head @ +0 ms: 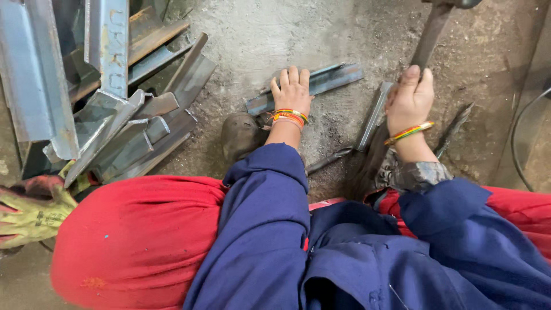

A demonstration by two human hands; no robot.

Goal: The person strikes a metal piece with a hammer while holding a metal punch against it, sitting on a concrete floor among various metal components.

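Note:
My left hand (291, 89) lies flat, fingers together, on a short steel angle piece (333, 80) that rests on the dusty concrete floor. My right hand (411, 100) grips the wooden handle of a hammer (430, 31), whose handle rises toward the top edge; the hammer's head is mostly out of view. Beside my right hand a second short steel angle piece (373, 115) lies on the floor. Both wrists carry coloured bangles. I wear a blue coat and red trousers.
A heap of cut steel angle pieces (115, 103) fills the upper left. A worn glove (31, 212) lies at the left edge. My shoe (241, 135) sits below the held piece. A thin metal rod (453, 129) and a dark cable (516, 143) lie at the right.

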